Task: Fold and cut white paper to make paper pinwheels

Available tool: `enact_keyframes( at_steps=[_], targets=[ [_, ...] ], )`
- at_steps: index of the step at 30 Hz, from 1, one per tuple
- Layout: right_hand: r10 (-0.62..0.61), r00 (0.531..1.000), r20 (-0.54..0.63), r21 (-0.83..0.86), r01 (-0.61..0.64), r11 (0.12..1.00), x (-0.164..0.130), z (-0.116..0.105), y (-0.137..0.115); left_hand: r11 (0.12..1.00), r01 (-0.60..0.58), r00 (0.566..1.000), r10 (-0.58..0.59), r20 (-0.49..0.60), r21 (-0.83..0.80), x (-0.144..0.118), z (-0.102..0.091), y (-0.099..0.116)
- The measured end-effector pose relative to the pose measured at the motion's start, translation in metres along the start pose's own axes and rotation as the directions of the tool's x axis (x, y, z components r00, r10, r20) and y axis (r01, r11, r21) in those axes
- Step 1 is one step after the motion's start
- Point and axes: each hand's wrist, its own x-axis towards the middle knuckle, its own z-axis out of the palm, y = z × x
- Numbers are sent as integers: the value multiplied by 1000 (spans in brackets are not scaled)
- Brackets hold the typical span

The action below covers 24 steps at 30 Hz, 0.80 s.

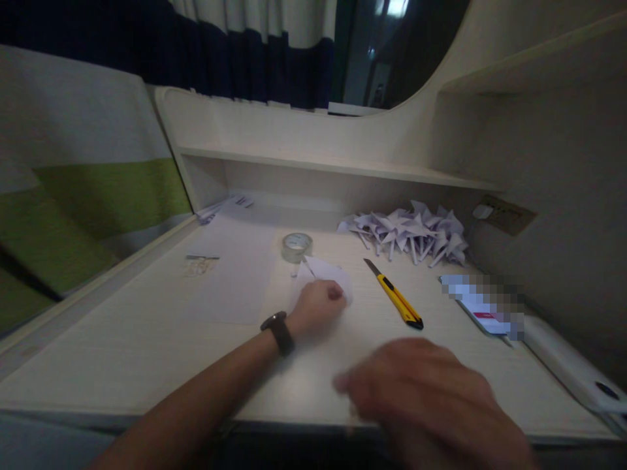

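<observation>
Here's the paper (328,269), in the middle of the desk (161,359), just this side of the tape (296,247), and the left hand (318,308) is right on it! Fingers curl in over its near part; whether they pinch it or merely press it down, I can't tell. Two pointed flaps poke out beyond the knuckles, and with so much covered, its long axis is anyone's guess.

Over to the right hand (421,385): low, near the desk's front edge, badly blurred, and I can't make out whether it grips anything. From there, the paper lies ahead and to the left, well apart, so the left is plainly the nearer hand. And look at the knife (394,297), right of the paper, slanting: blade tip away and leftward, handle end just beyond the right hand. Pinwheels (401,225) crowd the back!
</observation>
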Motion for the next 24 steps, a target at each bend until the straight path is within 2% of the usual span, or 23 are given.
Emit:
enact_keyframes(
  at_steps=[3, 6, 9, 11, 17, 24],
  targets=[
    [45, 996, -76, -30, -48, 998, 22, 24, 58, 930, 118, 993, -102, 61, -349, 6, -4, -6],
    [216, 976, -33, -103, -218, 971, 28, 43, 105, 772, 205, 978, -180, 103, -602, 8, -6, -8],
    [308, 951, -12, -187, -305, 934, 23, 50, 129, 648, 268, 960, -244, 138, -713, 6, -8, -6],
    [309, 950, -34, -245, -308, 919, 19, 50, 135, 614, 292, 951, -268, 154, -733, 4, -10, -4],
    [252, 965, -69, -300, -261, 918, 14, 50, 141, 651, 289, 956, -235, 176, -702, 2, -16, 0],
    [251, 968, -26, -321, -246, 914, 10, 51, 141, 771, 246, 969, -184, 165, -587, -1, -23, 6]
  ],
)
